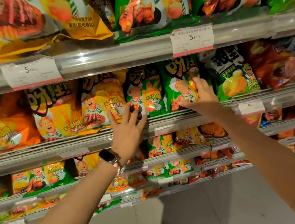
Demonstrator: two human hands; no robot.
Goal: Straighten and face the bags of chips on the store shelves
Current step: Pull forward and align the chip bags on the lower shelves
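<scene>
Two green chip bags stand side by side on the middle shelf (177,117). My left hand (127,128) is spread open, its fingertips touching the lower front of the left green bag (145,91). A dark watch sits on that wrist. My right hand (201,96) lies on the right green bag (181,83), thumb under its lower edge and fingers curled over its front. Yellow bags (100,103) stand to the left of the green ones.
A green-and-white bag (233,77) and a red-brown bag (274,64) stand to the right. The shelf above (107,52) carries more bags and a price tag (192,39). Lower shelves hold several smaller bags. Grey floor (215,207) lies below.
</scene>
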